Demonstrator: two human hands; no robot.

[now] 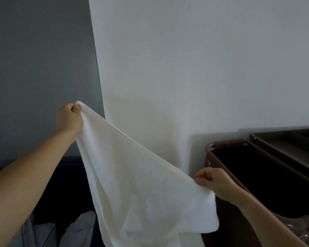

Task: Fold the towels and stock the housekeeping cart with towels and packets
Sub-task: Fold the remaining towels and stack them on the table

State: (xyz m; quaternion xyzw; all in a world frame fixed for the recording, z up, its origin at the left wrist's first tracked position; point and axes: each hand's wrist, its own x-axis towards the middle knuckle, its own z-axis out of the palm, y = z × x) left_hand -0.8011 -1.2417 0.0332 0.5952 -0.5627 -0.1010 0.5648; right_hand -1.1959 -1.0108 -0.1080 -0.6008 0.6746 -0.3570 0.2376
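In the air before the pale wall: plain white terry-cloth towel [141, 184], spread open, unfolded, slanting down to the right.
Left hand [70, 118]: raised, fingers clenched on the upper corner.
Right hand [214, 182]: lower, fingers pinching the other corner.
Dark brown housekeeping cart [228, 141]: at right; visible bin shows no towels or packets.
Progress: early, by my judgement; folding and stocking remain.
Crumpled grey cloth [78, 229]: possibly more laundry, too dim to tell.
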